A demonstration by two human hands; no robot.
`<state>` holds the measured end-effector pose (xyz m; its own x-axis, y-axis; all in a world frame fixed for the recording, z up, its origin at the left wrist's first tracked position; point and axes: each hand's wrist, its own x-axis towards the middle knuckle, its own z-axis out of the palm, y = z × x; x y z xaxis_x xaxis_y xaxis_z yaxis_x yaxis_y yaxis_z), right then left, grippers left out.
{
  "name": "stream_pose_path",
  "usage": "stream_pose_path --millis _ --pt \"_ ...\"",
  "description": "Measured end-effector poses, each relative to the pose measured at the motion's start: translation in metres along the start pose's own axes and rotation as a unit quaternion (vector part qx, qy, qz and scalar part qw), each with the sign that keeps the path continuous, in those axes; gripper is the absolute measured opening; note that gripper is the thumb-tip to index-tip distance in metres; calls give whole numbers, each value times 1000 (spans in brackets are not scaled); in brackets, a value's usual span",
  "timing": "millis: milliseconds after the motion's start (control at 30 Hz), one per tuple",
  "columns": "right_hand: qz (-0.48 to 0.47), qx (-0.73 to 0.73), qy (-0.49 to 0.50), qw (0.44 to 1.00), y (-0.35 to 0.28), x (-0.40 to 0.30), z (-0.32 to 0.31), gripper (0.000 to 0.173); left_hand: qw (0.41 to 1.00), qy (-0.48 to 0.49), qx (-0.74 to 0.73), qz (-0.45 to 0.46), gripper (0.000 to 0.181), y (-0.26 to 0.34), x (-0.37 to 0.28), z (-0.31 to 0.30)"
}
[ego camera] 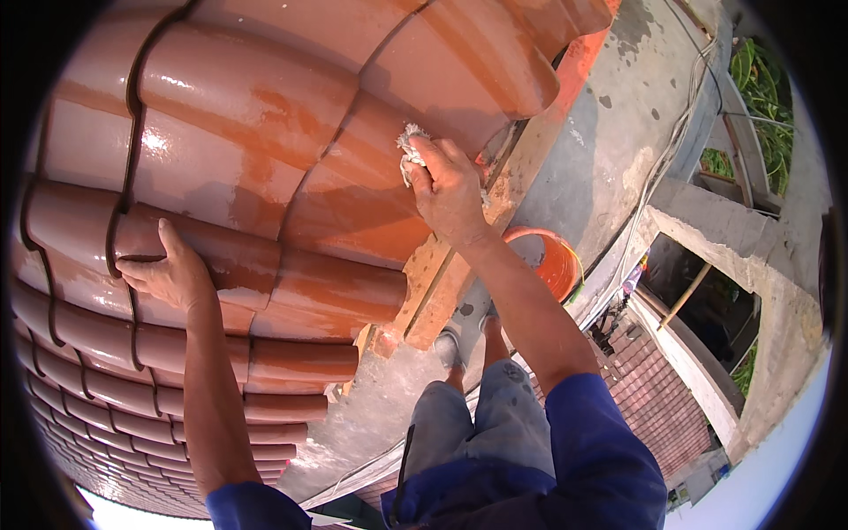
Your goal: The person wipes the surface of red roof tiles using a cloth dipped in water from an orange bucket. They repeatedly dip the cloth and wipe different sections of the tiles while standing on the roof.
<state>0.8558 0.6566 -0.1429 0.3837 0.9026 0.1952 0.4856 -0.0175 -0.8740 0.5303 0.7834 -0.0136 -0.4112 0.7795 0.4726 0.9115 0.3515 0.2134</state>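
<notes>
Glazed red-brown roof tiles [218,152] slope up before me, wet and shiny in places, with orange-toned patches across several of them. My right hand [450,189] grips a crumpled whitish rag [411,154] close to the lower end of a tile, near the eave. Part of the rag is hidden behind my fingers. Farther left, my left hand [169,268] rests on a rounded tile ridge beside a dark overlapping joint. Its fingers are spread and hold nothing.
Wooden boards [437,291] run along the tile ends. An orange bucket [560,265] stands beside my feet on a concrete ledge [563,159]. Cables [672,142] follow the ledge's outer side. Beyond lie a concrete-framed opening [695,305] with a stick and a lower tiled roof [652,397].
</notes>
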Motion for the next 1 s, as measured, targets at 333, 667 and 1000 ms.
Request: stream_pose_path --millis 333,667,1000 --pt "85 48 -33 995 17 50 4 30 1000 -9 -11 11 111 5 -1 1" --pt "12 -89 99 991 24 141 16 31 999 -5 -34 9 108 11 -3 0" --pt "-38 -88 175 980 -48 230 -17 31 999 -14 -31 -10 104 14 -4 -6"
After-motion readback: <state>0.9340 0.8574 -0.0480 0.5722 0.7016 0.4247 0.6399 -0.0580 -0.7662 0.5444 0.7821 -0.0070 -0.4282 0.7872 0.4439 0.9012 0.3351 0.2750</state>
